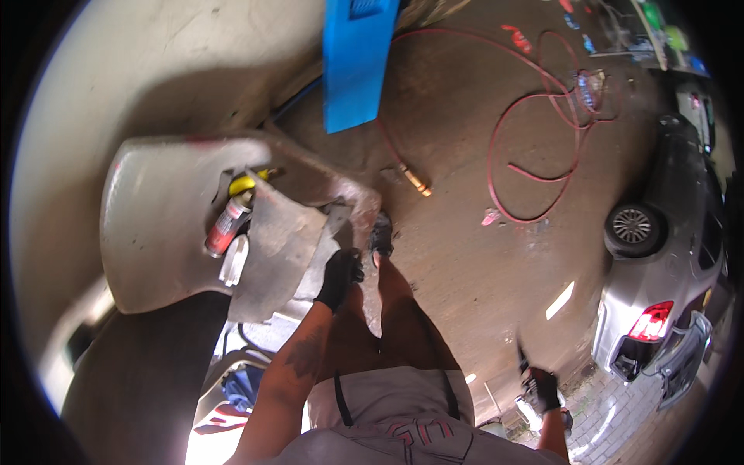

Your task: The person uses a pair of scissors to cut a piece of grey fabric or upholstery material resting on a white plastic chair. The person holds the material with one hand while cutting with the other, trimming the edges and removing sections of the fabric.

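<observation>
My left hand (339,279), in a black glove, is beside the lower right side of a grey sheet piece (280,240). Its fingers are curled in, and whatever may be inside them is hidden. Off to the right, my gloved right hand (541,389) is closed round the handle of a dark tool with a thin pointed blade (521,353), which points away from me. Under the sheet lies a large curved grey panel (155,225). On that panel rest a red and black can (225,227), a yellow object (246,184) and a white piece (234,261).
A blue post (356,70) stands at the far side. A red hose (496,186) loops over the brown floor, and a brass fitting (417,181) lies near my foot. At right is a silver car (624,298) with a dark panel (686,360) by its rear.
</observation>
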Available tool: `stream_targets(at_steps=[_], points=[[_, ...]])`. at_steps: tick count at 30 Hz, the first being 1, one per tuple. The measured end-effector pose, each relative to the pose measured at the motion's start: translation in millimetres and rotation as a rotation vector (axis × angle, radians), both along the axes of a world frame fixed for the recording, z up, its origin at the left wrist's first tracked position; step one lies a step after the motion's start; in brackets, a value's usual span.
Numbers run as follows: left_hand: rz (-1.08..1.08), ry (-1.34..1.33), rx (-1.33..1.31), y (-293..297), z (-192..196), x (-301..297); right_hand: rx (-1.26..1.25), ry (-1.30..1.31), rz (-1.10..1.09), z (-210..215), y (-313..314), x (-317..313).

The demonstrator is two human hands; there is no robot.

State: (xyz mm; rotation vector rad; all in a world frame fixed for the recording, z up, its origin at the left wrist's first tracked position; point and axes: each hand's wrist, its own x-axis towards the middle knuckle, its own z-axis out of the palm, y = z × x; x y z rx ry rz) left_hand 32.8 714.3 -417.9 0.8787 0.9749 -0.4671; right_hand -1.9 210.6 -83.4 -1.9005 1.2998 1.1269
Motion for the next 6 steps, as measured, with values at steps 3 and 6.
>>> stream_targets(at_steps=[3,6], points=[[0.177,0.021,0.058,5.7,-17.1,17.8,0.057,0.312,0.241,1.8,-48.0,-99.7],[0.299,0.221,0.198,14.5,-62.3,16.0,0.117,0.522,0.084,7.2,-64.8,-142.1]])
